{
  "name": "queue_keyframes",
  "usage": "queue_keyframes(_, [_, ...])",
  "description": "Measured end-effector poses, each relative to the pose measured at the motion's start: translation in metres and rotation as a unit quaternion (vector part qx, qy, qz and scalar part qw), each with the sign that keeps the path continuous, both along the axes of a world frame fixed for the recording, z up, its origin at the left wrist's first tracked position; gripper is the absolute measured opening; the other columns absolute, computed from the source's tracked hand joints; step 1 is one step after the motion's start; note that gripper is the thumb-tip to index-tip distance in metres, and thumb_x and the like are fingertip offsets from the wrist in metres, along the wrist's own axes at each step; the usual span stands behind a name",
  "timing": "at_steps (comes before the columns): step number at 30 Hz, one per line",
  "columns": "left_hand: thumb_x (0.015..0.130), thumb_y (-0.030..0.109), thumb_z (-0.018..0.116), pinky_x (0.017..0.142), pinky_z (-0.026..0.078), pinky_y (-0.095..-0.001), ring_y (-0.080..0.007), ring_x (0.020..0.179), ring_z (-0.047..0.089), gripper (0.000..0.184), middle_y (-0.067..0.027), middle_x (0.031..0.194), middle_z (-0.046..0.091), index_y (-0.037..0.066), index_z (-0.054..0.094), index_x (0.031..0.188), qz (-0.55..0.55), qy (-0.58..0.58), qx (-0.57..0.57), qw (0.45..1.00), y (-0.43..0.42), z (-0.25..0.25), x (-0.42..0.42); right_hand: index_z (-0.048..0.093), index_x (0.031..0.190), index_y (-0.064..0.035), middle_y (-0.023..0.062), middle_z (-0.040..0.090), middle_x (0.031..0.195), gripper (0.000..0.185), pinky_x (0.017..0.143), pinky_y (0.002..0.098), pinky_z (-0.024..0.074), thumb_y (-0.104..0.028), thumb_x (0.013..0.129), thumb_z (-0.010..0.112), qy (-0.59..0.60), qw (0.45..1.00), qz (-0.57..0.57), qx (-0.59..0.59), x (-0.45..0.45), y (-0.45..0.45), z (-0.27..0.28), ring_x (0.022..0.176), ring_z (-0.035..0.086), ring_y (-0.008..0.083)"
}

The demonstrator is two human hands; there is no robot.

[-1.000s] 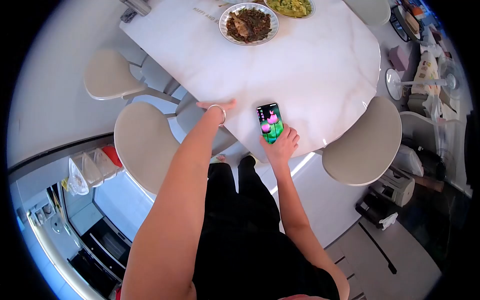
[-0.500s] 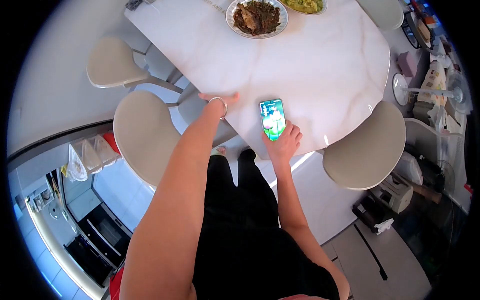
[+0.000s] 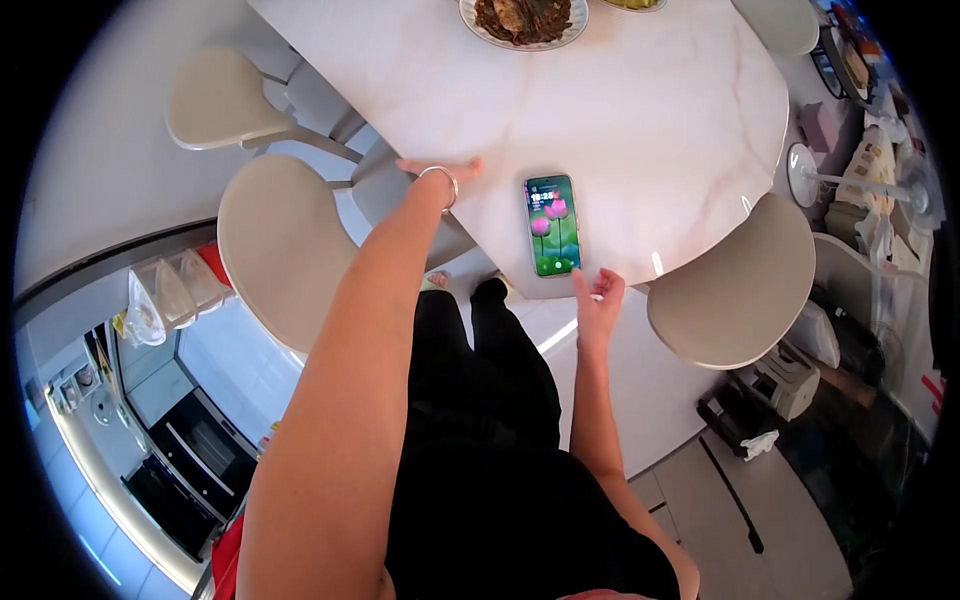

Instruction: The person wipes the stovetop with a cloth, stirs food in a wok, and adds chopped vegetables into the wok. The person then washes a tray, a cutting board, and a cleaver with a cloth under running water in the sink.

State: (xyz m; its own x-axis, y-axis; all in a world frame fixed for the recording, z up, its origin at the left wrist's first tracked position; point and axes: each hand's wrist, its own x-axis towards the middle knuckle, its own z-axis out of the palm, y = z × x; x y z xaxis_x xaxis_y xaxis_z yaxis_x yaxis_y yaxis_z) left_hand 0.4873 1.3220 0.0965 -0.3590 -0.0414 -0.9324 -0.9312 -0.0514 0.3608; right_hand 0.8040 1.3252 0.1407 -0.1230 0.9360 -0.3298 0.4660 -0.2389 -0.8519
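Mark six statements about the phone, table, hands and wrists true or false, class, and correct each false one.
1. The phone lies on the table. True.
2. The right hand is nearer the phone than the left hand is. True.
3. The left hand holds the phone. False: it is at the table's edge, apart from the phone.
4. A bracelet circles the left wrist. True.
5. The right wrist wears one too. False: it is bare.
6. The phone lies face down. False: its lit screen faces up.

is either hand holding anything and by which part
Nothing is held: right hand by the flat rectangular green-screened phone, left hand at the white veined tabletop.
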Motion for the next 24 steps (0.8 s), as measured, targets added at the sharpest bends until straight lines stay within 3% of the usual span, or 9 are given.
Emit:
queue_keyframes(3, [0.061,0.061,0.063,0.097,0.022,-0.0574,-0.0252,0.128,0.020,0.106,-0.0043,0.144,0.015,0.023,0.000,0.138,-0.103,0.018,-0.049,0.993,0.000,-0.006,-0.002,0.047,0.102,0.0006,0.0105,0.045,0.093,0.057,0.081,0.0356,0.0355,-0.027,0.064,0.079,-0.166,0.972,0.058,0.158,-0.022,-0.005,-0.003,0.089,0.041,0.0236])
queue_keyframes(4, [0.061,0.061,0.063,0.098,0.021,-0.0570,-0.0249,0.128,0.019,0.107,-0.0046,0.144,0.014,0.023,-0.001,0.138,-0.144,0.022,-0.072,0.987,-0.001,-0.006,-0.002,0.047,0.102,0.0007,0.0128,0.043,0.092,0.061,0.083,0.0389,0.0334,-0.031,0.061,0.080,-0.177,0.972,0.043,0.149,-0.026,-0.005,-0.005,0.090,0.039,0.0282])
queue_keyframes(10, [0.061,0.065,0.062,0.102,0.016,-0.0547,-0.0235,0.131,0.013,0.112,-0.0068,0.146,0.008,0.023,-0.008,0.139,-0.420,0.024,-0.224,0.879,-0.006,-0.010,-0.002,0.047,0.102,0.0001,0.0128,0.042,0.091,0.060,0.081,0.0392,0.0343,-0.031,0.062,0.079,-0.195,0.968,0.050,0.148,-0.028,-0.006,-0.001,0.089,0.039,0.0275])
queue_keyframes(13, [0.061,0.067,0.061,0.105,0.014,-0.0535,-0.0227,0.133,0.010,0.115,-0.0079,0.147,0.005,0.023,-0.011,0.139,-0.471,0.011,-0.262,0.842,-0.007,-0.015,-0.001,0.047,0.102,0.0001,0.0129,0.042,0.091,0.059,0.082,0.0396,0.0346,-0.031,0.063,0.079,-0.202,0.965,0.060,0.158,-0.027,-0.005,-0.007,0.089,0.040,0.0276])
queue_keyframes(15, [0.061,0.068,0.061,0.106,0.012,-0.0527,-0.0222,0.134,0.008,0.117,-0.0086,0.147,0.003,0.023,-0.013,0.139,-0.431,-0.004,-0.255,0.866,-0.007,-0.012,0.001,0.047,0.102,0.0002,0.0126,0.042,0.091,0.060,0.081,0.0399,0.0349,-0.031,0.062,0.079,-0.198,0.965,0.060,0.163,-0.026,-0.006,-0.009,0.089,0.039,0.0276])
queue_keyframes(17, [0.055,0.065,0.068,0.108,0.012,-0.0481,-0.0222,0.134,0.006,0.129,-0.0129,0.147,0.000,0.022,-0.020,0.137,-0.261,-0.032,-0.158,0.952,-0.005,-0.002,0.001,0.047,0.103,0.0004,0.0129,0.042,0.092,0.060,0.081,0.0398,0.0352,-0.031,0.062,0.079,-0.201,0.965,0.059,0.155,-0.027,-0.006,-0.008,0.090,0.040,0.0279])
queue_keyframes(18, [0.053,0.063,0.072,0.109,0.012,-0.0464,-0.0221,0.134,0.006,0.133,-0.0142,0.147,-0.001,0.022,-0.023,0.136,-0.029,-0.057,-0.043,0.997,-0.001,-0.001,-0.002,0.047,0.103,0.0005,0.0133,0.043,0.093,0.060,0.081,0.0396,0.0354,-0.031,0.062,0.079,-0.206,0.966,0.060,0.145,-0.028,-0.006,-0.005,0.091,0.040,0.0281])
queue_keyframes(21, [0.053,0.061,0.073,0.109,0.013,-0.0461,-0.0216,0.134,0.007,0.133,-0.0128,0.147,0.000,0.022,-0.022,0.136,0.083,-0.038,0.024,0.996,0.003,-0.012,-0.007,0.046,0.109,0.0004,0.0152,0.043,0.100,0.065,0.083,0.0404,0.0352,-0.031,0.062,0.079,-0.220,0.959,0.098,0.151,-0.027,-0.007,0.002,0.094,0.040,0.0296])
queue_keyframes(24, [0.056,0.063,0.069,0.108,0.013,-0.0492,-0.0221,0.134,0.007,0.126,-0.0098,0.147,0.002,0.022,-0.018,0.138,0.014,-0.011,0.007,1.000,0.001,-0.015,-0.005,0.042,0.117,-0.0007,0.0166,0.042,0.109,0.075,0.084,0.0438,0.0339,-0.032,0.060,0.079,-0.239,0.942,0.149,0.184,-0.039,-0.006,0.013,0.099,0.039,0.0316])
